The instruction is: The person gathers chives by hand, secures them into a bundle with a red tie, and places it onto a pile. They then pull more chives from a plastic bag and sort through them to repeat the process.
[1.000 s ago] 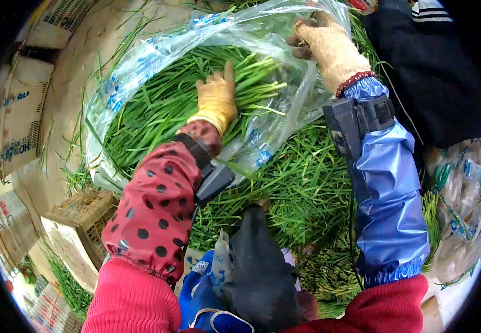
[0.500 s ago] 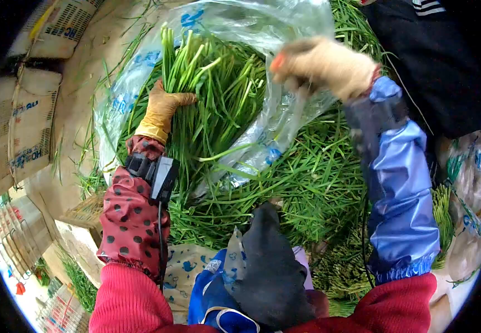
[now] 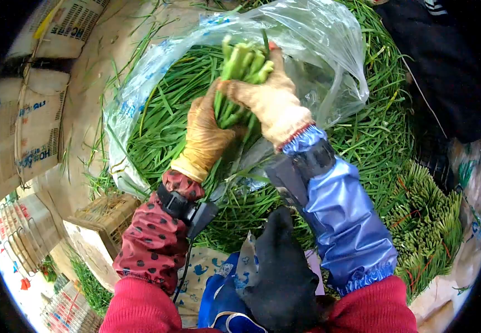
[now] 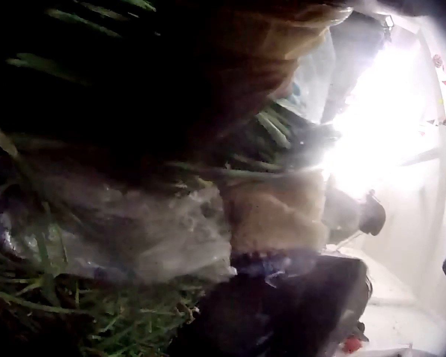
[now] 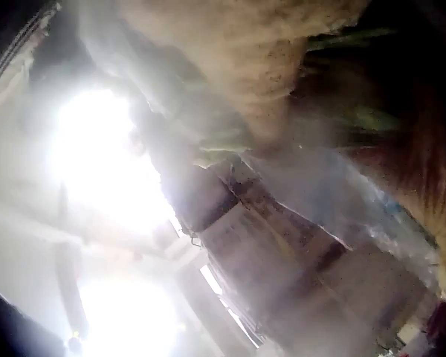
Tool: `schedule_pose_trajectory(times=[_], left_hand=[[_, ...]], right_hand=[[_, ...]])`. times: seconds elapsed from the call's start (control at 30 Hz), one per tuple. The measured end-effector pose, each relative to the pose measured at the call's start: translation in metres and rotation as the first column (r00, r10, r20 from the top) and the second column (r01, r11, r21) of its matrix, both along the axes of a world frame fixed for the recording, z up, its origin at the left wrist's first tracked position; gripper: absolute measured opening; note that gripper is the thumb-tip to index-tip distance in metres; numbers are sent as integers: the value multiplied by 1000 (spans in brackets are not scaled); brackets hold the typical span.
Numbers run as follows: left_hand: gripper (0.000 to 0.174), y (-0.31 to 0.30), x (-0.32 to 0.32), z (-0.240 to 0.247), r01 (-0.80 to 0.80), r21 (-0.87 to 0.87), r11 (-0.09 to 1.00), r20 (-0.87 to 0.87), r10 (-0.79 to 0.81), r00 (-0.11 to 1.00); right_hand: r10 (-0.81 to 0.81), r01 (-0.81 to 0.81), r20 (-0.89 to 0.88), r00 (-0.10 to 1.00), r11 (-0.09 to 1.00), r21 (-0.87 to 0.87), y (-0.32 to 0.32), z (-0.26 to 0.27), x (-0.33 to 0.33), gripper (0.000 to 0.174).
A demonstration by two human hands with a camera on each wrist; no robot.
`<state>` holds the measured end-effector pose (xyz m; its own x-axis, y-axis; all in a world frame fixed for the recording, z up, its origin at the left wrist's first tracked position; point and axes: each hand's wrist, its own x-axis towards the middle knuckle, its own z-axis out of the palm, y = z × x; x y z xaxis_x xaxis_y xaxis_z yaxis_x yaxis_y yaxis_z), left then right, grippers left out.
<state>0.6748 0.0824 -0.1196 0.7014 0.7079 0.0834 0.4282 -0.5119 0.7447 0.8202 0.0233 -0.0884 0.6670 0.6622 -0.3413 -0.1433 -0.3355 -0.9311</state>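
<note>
In the head view my left hand (image 3: 204, 130), in a yellow glove, grips a bunch of green chives (image 3: 234, 111) below its pale cut ends. My right hand (image 3: 271, 102), in a beige knit glove, holds the same bunch near the top, its thumb across the stems and its fingers on the far side. Beneath both hands lies a large clear plastic bag (image 3: 337, 66), spread wide and filled with loose chives (image 3: 160, 119). In the right wrist view the beige glove (image 5: 267, 82) appears near the stems; the left wrist view is mostly dark.
Loose greens (image 3: 374, 139) cover the ground to the right, beside tied bundles (image 3: 426, 222) with stem ends up. Printed cartons (image 3: 43, 119) line the left side, with a wooden crate (image 3: 93, 238) nearer. Dark cloth (image 3: 440, 66) lies at the upper right.
My left hand has brought the bunch up and over to the middle of the bag. My right hand has left the bag's edge, moved left and taken hold of the stem ends.
</note>
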Motion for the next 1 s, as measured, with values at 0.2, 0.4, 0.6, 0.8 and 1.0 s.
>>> schedule_pose_trajectory(times=[0.2, 0.4, 0.6, 0.8, 1.0], left_hand=[[132, -1, 9, 45, 251, -537, 805, 133, -213, 968], [103, -29, 23, 74, 199, 272, 942, -338, -100, 936], [93, -44, 14, 44, 247, -558, 792, 505, 88, 859], [45, -15, 0, 33, 668, -743, -50, 524, 578, 625], [54, 10, -9, 19, 82, -364, 928, 357, 58, 933]], right_hand=[[158, 63, -425, 891, 885, 460, -46, 7, 9, 74], [176, -30, -390, 904, 935, 353, -71, 34, -3, 80], [148, -156, 54, 987, 970, 188, -62, 47, -35, 106], [494, -467, 472, 730, 865, -183, -42, 71, -50, 108], [638, -527, 544, 544, 765, -370, -34, 36, 15, 85]])
